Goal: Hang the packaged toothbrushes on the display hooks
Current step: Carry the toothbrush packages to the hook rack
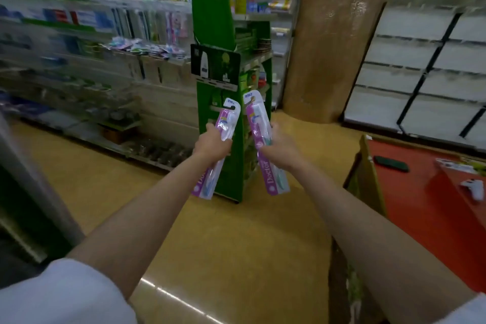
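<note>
My left hand [211,143] grips a purple packaged toothbrush [226,121] around its middle, hook tab pointing up. My right hand [277,147] grips a second purple packaged toothbrush [273,176] the same way, its label reading "Doctor". Both arms are stretched out in front of me over the yellow floor. To the left, a blurred wall display [147,23] carries hanging toothbrush packs on hooks, with a heap of loose packs [142,46] on the shelf beneath. Both hands are well short of that display.
A green cardboard product stand [223,81] rises straight ahead behind the packs. A red counter [420,192] with a dark object and a white device lies to the right. Brown pillars [328,34] and white shelving [420,73] stand further back.
</note>
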`<state>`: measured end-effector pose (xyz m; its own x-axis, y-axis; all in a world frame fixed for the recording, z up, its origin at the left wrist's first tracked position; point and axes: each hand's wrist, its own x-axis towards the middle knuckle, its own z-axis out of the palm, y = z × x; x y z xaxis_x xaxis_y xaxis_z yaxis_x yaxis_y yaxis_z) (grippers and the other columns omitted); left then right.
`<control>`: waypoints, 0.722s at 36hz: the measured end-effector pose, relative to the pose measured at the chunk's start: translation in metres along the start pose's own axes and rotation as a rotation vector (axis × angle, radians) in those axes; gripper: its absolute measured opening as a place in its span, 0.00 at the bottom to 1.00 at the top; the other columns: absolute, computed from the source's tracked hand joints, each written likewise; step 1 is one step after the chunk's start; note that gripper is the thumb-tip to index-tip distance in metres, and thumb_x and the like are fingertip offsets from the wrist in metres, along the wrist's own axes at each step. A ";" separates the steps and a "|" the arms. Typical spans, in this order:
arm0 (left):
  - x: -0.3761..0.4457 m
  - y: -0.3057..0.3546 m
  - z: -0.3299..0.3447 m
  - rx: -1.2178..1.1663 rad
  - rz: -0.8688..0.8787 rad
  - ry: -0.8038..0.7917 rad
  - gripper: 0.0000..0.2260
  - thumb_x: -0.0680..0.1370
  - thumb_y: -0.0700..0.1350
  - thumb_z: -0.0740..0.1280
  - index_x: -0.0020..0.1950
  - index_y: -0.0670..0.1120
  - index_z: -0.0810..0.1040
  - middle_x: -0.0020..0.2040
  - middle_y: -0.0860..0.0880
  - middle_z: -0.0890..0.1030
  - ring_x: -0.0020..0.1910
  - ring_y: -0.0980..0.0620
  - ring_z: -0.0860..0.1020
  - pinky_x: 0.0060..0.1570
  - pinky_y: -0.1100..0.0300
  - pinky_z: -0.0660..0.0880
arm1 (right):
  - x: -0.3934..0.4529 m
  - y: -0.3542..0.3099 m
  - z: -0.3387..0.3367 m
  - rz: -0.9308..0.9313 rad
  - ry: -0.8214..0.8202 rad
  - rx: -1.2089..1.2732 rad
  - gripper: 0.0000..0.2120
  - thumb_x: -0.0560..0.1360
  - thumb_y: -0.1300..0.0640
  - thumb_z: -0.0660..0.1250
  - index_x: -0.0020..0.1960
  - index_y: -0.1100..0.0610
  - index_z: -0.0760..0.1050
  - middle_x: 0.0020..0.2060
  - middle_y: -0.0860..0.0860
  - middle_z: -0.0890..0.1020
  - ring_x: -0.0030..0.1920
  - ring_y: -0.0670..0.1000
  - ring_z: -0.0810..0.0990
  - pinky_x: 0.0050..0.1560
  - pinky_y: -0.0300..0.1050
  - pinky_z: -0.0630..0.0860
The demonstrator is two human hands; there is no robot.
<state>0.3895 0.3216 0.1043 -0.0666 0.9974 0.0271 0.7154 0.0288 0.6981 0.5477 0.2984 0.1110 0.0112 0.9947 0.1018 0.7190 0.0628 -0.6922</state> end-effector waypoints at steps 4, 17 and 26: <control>0.033 0.004 0.017 -0.027 -0.024 -0.034 0.22 0.78 0.46 0.62 0.67 0.38 0.61 0.62 0.37 0.73 0.59 0.37 0.74 0.57 0.47 0.72 | 0.032 0.010 -0.002 0.021 0.015 0.013 0.28 0.75 0.60 0.63 0.72 0.58 0.56 0.54 0.59 0.77 0.52 0.59 0.78 0.46 0.49 0.74; 0.160 0.030 0.043 -0.079 -0.071 -0.003 0.21 0.78 0.46 0.63 0.66 0.38 0.62 0.63 0.38 0.73 0.61 0.38 0.73 0.59 0.48 0.71 | 0.179 0.040 -0.014 -0.024 -0.055 0.006 0.22 0.75 0.58 0.64 0.65 0.56 0.60 0.62 0.59 0.71 0.57 0.59 0.75 0.50 0.51 0.73; 0.234 0.019 0.049 -0.084 -0.148 0.060 0.21 0.78 0.47 0.63 0.66 0.40 0.63 0.64 0.39 0.73 0.61 0.38 0.73 0.58 0.50 0.70 | 0.264 0.046 0.005 -0.070 -0.140 0.015 0.21 0.77 0.60 0.64 0.67 0.57 0.60 0.55 0.56 0.77 0.47 0.54 0.76 0.40 0.43 0.71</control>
<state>0.4213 0.5587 0.0888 -0.2105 0.9768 -0.0397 0.6338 0.1673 0.7552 0.5801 0.5645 0.1031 -0.1363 0.9894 0.0509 0.7043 0.1329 -0.6973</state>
